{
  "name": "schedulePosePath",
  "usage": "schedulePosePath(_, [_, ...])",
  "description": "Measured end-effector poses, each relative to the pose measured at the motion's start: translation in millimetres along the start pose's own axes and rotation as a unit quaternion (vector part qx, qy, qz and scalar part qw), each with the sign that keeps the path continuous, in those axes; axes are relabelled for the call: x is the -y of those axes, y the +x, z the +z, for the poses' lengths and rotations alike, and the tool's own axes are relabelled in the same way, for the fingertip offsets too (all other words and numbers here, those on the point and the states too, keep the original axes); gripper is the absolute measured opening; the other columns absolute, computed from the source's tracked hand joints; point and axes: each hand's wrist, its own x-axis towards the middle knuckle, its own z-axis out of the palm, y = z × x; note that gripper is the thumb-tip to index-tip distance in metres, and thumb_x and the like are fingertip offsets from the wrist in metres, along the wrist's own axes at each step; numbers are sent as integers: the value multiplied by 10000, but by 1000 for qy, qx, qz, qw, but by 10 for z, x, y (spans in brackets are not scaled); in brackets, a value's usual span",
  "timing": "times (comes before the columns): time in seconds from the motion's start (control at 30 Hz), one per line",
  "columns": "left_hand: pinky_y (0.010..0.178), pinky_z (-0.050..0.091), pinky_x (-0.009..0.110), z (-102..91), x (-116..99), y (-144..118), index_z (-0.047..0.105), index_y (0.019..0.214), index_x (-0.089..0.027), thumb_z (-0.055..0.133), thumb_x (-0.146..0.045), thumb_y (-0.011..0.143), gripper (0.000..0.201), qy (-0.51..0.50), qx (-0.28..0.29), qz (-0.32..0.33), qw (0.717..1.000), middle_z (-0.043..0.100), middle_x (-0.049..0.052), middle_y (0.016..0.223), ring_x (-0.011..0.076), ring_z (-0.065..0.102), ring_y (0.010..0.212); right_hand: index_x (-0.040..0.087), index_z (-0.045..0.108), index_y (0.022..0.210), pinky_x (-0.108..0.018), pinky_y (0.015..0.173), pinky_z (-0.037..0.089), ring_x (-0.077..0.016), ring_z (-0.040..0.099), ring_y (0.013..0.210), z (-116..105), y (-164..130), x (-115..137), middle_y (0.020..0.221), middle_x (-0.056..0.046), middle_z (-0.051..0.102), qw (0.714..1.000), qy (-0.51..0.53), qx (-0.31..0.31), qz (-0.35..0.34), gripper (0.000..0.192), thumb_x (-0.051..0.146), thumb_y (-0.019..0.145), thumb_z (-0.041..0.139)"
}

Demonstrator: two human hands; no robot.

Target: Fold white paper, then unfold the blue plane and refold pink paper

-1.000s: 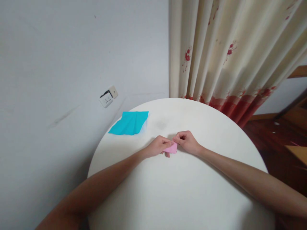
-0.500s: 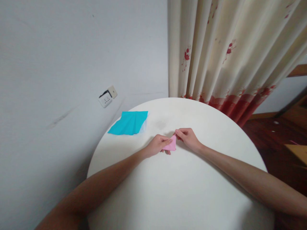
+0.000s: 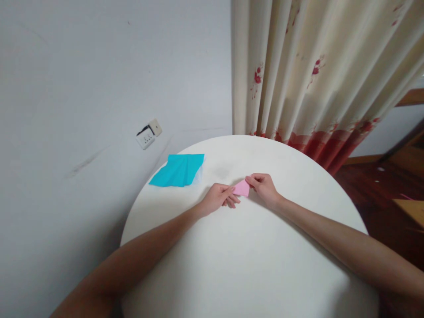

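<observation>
A small folded pink paper [image 3: 242, 188] lies on the round white table [image 3: 251, 265], near its middle. My left hand [image 3: 218, 198] rests beside it with the fingertips pressing its left edge. My right hand [image 3: 264, 186] pinches the paper's right upper corner between thumb and fingers. Both forearms reach in from the bottom of the view.
A folded teal paper sheet [image 3: 179, 170] lies at the table's far left edge. A white wall with a socket [image 3: 148, 134] stands to the left. A cream curtain with red flowers [image 3: 318, 75] hangs behind the table. Wooden floor and furniture [image 3: 391, 185] lie to the right.
Both hands and the pink paper have shifted a little farther from me. The paper, held up between the fingers before, now lies flatter and shows as a triangle.
</observation>
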Motion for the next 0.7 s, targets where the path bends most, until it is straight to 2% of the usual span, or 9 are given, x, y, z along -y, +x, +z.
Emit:
schedulePosePath(0.13, [451, 356, 201, 5, 16, -2, 678, 867, -65, 543, -599, 850, 551, -19, -17, -3, 1000, 745, 164, 779, 141, 662, 534, 177, 530, 528, -272, 495, 211, -92, 287, 505, -45, 39, -15, 509, 42, 400, 999, 5, -44, 4, 430, 527, 721, 689])
schedulePosePath(0.3, [456, 370, 200, -27, 36, 4, 660, 876, -85, 556, -602, 848, 528, -58, -71, 9, 996, 725, 114, 718, 130, 644, 521, 200, 471, 530, -269, 474, 199, -94, 291, 491, -217, 175, -82, 507, 48, 373, 993, 51, -109, 16, 434, 524, 721, 686])
schedulePosePath(0.43, [476, 391, 204, -65, 67, 38, 643, 1044, -99, 497, -619, 882, 564, -118, -98, 31, 988, 727, 112, 797, 140, 657, 589, 194, 501, 566, -262, 471, 202, -94, 298, 493, -212, 169, -108, 520, 50, 382, 994, 63, -83, 24, 413, 525, 727, 691])
schedulePosePath(0.57, [545, 444, 229, -61, 53, 24, 611, 1190, -87, 489, -660, 868, 669, -137, -27, 25, 990, 723, 177, 981, 186, 697, 718, 184, 529, 570, -263, 486, 227, -97, 311, 505, -51, 29, -39, 516, 47, 401, 1000, 18, -7, -3, 426, 540, 756, 672])
schedulePosePath(0.7, [626, 499, 269, -38, 19, -27, 633, 1142, -81, 538, -649, 850, 646, -133, 50, 5, 990, 719, 184, 984, 232, 720, 778, 170, 614, 630, -269, 539, 300, -114, 389, 570, 31, -66, 17, 599, 22, 485, 995, -31, 45, -78, 357, 476, 810, 643])
